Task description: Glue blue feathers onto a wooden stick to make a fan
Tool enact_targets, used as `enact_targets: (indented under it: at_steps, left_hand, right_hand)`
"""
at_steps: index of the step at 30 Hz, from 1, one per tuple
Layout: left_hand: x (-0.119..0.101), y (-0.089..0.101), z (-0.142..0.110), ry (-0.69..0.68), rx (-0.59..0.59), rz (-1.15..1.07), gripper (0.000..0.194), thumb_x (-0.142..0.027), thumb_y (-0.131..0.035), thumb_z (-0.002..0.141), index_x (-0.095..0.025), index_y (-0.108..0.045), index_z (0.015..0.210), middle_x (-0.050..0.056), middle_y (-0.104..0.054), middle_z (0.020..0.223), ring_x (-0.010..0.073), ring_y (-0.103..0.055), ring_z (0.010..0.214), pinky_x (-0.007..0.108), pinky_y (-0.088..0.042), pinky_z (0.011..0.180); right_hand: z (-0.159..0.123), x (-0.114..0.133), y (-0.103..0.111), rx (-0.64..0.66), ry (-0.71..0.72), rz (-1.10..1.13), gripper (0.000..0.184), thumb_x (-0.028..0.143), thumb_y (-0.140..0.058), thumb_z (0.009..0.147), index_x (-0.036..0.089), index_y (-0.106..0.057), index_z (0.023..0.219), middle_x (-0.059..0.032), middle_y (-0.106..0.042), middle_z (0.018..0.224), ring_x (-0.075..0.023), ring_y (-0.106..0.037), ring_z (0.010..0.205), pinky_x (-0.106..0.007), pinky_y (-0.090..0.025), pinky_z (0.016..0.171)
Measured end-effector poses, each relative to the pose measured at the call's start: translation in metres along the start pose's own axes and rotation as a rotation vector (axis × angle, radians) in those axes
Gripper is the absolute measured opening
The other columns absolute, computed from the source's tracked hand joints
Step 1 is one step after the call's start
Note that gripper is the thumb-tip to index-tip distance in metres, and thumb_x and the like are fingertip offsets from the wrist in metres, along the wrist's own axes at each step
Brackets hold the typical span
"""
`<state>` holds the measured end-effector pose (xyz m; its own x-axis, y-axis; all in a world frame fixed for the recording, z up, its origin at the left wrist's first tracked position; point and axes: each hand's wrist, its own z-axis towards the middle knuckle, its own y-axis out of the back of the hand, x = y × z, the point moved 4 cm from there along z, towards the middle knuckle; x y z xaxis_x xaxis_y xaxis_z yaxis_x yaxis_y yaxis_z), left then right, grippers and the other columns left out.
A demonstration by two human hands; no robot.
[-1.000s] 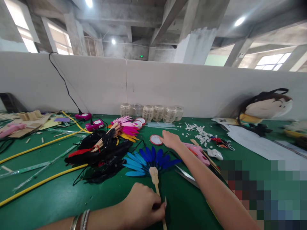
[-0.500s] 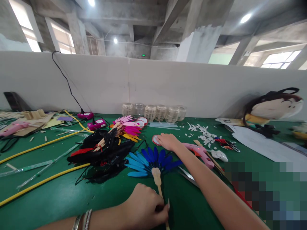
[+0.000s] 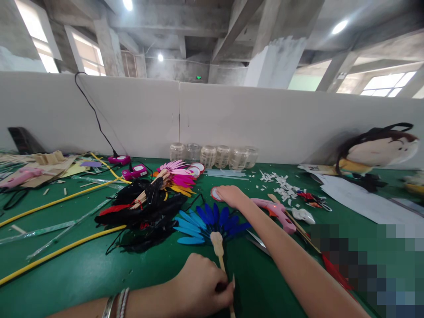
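Though outstretched, right hand (image 3: 231, 197) palm-down

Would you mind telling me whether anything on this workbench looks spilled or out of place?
Yes: small white scraps lie scattered across the green mat beside the pink glue gun, loose rather than gathered, so they look spilled.

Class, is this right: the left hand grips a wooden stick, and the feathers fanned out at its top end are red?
No: the feathers are blue, not red, as the head view shows. The left hand grips the wooden stick, and the feathers fan out at its top end.
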<state>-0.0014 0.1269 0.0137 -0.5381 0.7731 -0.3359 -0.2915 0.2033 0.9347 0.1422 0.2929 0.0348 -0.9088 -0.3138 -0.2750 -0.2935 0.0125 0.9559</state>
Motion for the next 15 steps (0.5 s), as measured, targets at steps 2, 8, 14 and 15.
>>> enact_targets:
  at_steps: [2,8,14,15]
  left_hand:
    - [-0.0004,0.0006,-0.0002,-0.007,-0.005,0.001,0.034,-0.032,-0.042,0.08,-0.018,-0.062,0.055,0.001,-0.063,0.051,0.0078,-0.049,0.041,0.026,-0.013,0.04]
    - [-0.0007,0.0003,-0.0013,-0.018,-0.016,0.009,0.035,-0.032,-0.04,0.08,-0.018,-0.061,0.056,0.001,-0.064,0.052,0.0073,-0.049,0.041,0.025,-0.013,0.04]
    - [-0.0018,0.0014,-0.0006,0.001,-0.015,0.007,0.034,-0.031,-0.042,0.079,-0.018,-0.061,0.054,0.001,-0.064,0.051,0.0072,-0.049,0.04,0.025,-0.012,0.04]
    - [-0.0018,0.0016,-0.0005,-0.001,-0.019,0.004,0.034,-0.031,-0.043,0.079,-0.018,-0.061,0.054,0.001,-0.064,0.051,0.0071,-0.049,0.04,0.025,-0.012,0.04]
  right_hand:
    - [0.0003,-0.0001,0.0007,0.0,0.014,-0.013,0.026,0.011,-0.044,0.079,0.017,-0.054,0.102,-0.0123,-0.061,0.099,-0.0224,-0.056,0.091,-0.03,-0.036,0.072]
    - [0.0025,-0.0015,-0.0009,0.007,0.041,-0.016,0.027,0.016,-0.039,0.082,0.019,-0.052,0.105,-0.0115,-0.059,0.102,-0.0213,-0.055,0.09,-0.03,-0.037,0.071]
    - [0.0036,-0.0009,-0.0052,-0.006,0.031,-0.007,0.037,0.007,-0.042,0.076,0.02,-0.048,0.11,-0.0106,-0.058,0.106,-0.0222,-0.055,0.093,-0.028,-0.037,0.068]
    - [0.0039,-0.0006,-0.0054,-0.007,0.032,-0.004,0.037,0.007,-0.043,0.075,0.02,-0.049,0.109,-0.0103,-0.058,0.105,-0.0222,-0.055,0.093,-0.028,-0.037,0.068]
